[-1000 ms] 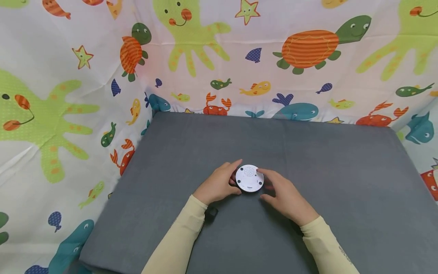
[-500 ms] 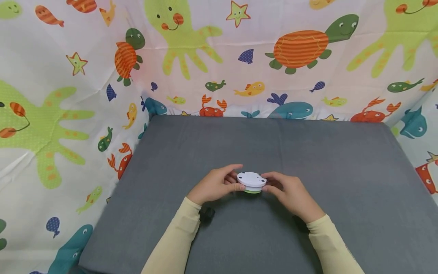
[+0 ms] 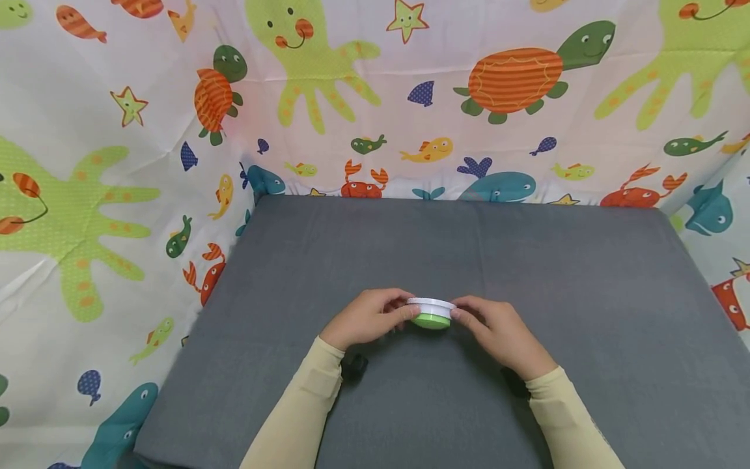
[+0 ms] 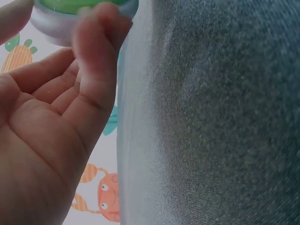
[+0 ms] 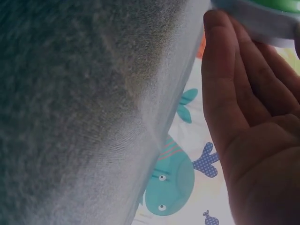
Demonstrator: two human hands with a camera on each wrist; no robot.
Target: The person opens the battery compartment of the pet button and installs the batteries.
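Observation:
A round push-button buzzer with a white base and a green cap is held between both hands over the grey table, green side downward. My left hand pinches its left edge, thumb on the near side and fingers behind. On the opposite edge my right hand grips it the same way. In the left wrist view the white rim of the buzzer shows at the top, behind the left fingertips. The right wrist view has the buzzer at its top right corner, above the right fingers.
The grey cloth-covered table extends around the hands on all sides. A white curtain printed with sea animals stands along its back and left edges, and at the right. Dark wrist-worn devices sit under the sleeves.
The buzzer has tilted from showing its white underside with dark feet to showing its side and green cap. The right thumb has come onto its edge; the view shifted slightly.

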